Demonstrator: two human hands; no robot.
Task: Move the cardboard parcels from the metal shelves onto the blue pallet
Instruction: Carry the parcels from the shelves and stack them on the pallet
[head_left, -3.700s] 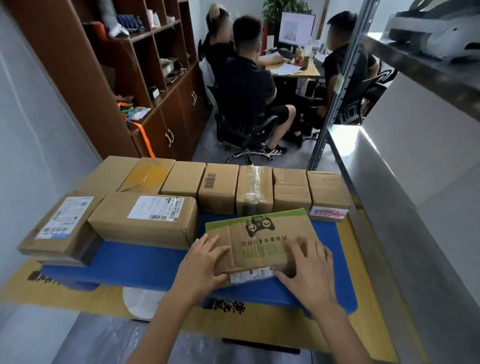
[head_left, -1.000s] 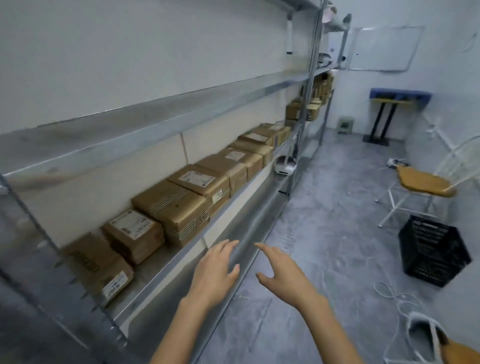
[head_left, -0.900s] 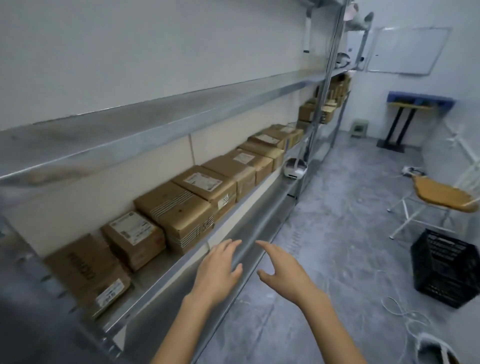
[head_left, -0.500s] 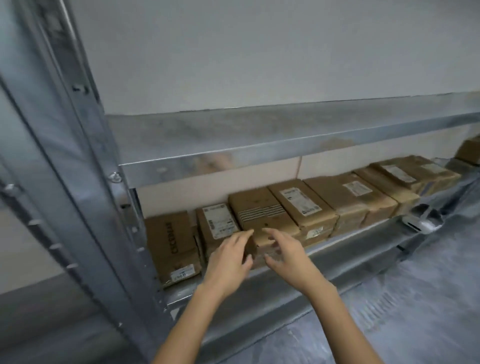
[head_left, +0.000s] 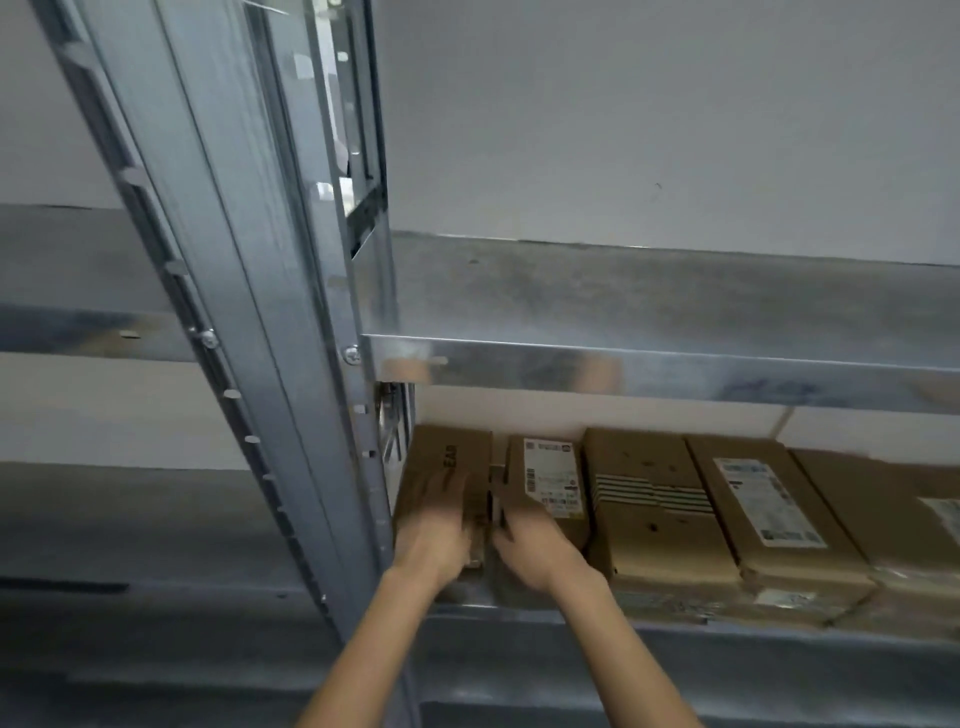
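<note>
Several brown cardboard parcels stand in a row on the lower metal shelf (head_left: 727, 631). The leftmost parcel (head_left: 451, 453), printed with dark letters, sits against the upright post. My left hand (head_left: 439, 525) lies flat on its top with fingers spread. My right hand (head_left: 530, 545) reaches into the gap between this parcel and the labelled parcel (head_left: 550, 478) beside it. Both hands are blurred, and the right fingertips are hidden in the gap. The blue pallet is out of view.
A grey metal upright (head_left: 291, 364) rises just left of my hands. The upper shelf (head_left: 649, 369) hangs low over the parcels. A striped parcel (head_left: 649, 499) and another labelled one (head_left: 763, 509) continue the row to the right.
I turned from the pallet to the shelves. In the last half second both hands moved left along the row onto the leftmost parcel, and the view closed in.
</note>
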